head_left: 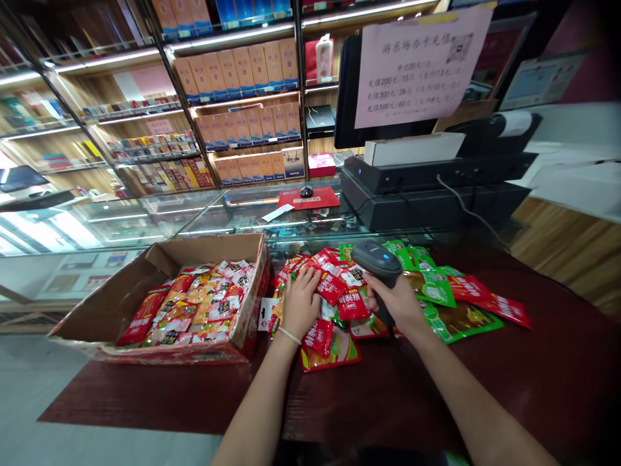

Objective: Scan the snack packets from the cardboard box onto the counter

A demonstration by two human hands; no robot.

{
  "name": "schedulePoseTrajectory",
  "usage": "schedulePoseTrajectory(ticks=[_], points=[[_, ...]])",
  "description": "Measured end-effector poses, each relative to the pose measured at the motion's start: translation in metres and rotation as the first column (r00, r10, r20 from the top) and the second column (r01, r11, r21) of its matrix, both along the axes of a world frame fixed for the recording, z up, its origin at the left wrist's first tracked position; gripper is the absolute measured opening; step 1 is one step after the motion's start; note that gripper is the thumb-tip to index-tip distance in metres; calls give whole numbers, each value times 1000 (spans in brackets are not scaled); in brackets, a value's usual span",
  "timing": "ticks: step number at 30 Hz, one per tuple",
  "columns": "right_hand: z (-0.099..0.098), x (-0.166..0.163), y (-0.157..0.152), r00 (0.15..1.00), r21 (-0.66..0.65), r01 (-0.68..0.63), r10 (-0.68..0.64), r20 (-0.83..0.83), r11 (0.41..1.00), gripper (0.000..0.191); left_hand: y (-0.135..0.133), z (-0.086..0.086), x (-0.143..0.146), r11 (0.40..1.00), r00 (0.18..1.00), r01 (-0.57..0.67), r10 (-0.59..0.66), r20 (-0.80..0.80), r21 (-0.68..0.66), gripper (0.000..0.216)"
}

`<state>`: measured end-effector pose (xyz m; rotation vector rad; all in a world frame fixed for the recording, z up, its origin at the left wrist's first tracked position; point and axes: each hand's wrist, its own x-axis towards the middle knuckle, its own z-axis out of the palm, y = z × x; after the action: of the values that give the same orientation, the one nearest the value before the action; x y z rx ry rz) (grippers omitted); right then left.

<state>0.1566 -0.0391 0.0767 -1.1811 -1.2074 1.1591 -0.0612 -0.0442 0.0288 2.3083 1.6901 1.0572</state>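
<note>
A heap of small red snack packets [352, 304] lies in front of me on the dark counter, with green packets mixed in. My left hand [299, 304] rests on the left side of this heap, palm down and fingers stretched out over the packets. Around the handle of a dark barcode scanner [377, 257] my right hand [395, 301] is closed. The scanner's head shows a blue light and sits above the packets. Larger green packets [439, 288] and two red packets [490, 299] spread out to the right of my right hand.
An open cardboard box [160, 353] of snack packets stands at left on the counter [369, 401]. Behind are a glass case [194, 223], a red mat [320, 198] with a mouse [306, 191], and a monitor [348, 90] with a paper sign [417, 71]. Stocked shelves line the wall.
</note>
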Motion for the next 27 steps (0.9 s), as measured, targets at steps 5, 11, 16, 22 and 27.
schedulePoseTrajectory(ticks=[5, 11, 16, 22, 27], points=[[0, 1, -2, 999, -26, -34, 34, -3, 999, 43, -1, 3, 1, 995, 993, 1, -12, 116, 101, 51], [2, 2, -5, 992, -8, -119, 119, -52, 993, 39, -18, 41, 4, 966, 979, 7, -59, 194, 257, 31], [1, -5, -16, 978, -67, -199, 202, 43, 978, 39, -53, 104, -33, 957, 996, -12, -14, 89, 289, 28], [9, -26, -23, 952, -107, -301, 304, 15, 948, 39, -55, 135, -140, 973, 976, -216, 218, -24, 85, 21], [46, -59, -13, 891, -19, -417, 413, 187, 909, 45, -19, 111, -207, 870, 947, -320, 301, -110, -374, 25]])
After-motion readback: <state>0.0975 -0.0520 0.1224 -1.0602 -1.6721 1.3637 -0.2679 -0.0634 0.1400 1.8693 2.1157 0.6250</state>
